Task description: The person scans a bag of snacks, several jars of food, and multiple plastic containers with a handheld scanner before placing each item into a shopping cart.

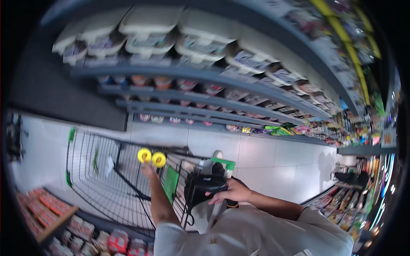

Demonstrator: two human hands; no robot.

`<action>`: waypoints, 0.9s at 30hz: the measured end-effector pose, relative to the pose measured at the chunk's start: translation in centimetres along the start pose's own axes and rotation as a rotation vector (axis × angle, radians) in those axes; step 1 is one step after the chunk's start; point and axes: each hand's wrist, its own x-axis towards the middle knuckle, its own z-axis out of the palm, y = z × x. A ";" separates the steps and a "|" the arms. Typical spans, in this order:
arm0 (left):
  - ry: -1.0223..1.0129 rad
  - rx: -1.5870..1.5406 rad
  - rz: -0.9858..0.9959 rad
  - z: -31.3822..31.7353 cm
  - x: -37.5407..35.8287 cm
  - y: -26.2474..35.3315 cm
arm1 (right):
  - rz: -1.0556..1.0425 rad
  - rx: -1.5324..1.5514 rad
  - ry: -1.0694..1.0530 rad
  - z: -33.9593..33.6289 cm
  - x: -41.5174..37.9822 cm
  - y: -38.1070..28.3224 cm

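My left hand [148, 169] reaches over the wire shopping cart [106, 179], its fingers closed at the edge of a round yellow-topped item [144, 155]. A second round yellow-topped item [158, 159] sits right beside the first. What these two are cannot be made out. In front of my body, my right hand [232, 192] is against the right side of a black bag [206, 183], with its visible fingers stretched out. The green cart handle [224, 162] lies just beyond the bag. A green panel [171, 183] stands between the bag and the basket.
Shelves [205, 74] with white-lidded tubs [200, 45] and smaller cups run along the far side. Thin green stalks [95, 162] and a whitish piece [110, 165] show within the cart's outline. Packaged goods [117, 242] line the near side. Tiled floor [273, 170] extends right.
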 end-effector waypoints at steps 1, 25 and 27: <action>0.071 0.127 0.160 -1.0 0.8 -2.5 | 0.000 0.006 0.016 0.2 -0.1 -0.2; -0.546 -0.025 1.741 11.1 -63.5 33.1 | -0.631 -1.042 -0.151 -5.6 -3.5 1.5; -0.623 -0.085 1.722 14.2 -68.7 35.1 | -0.611 -1.060 -0.125 -6.0 -6.9 -0.5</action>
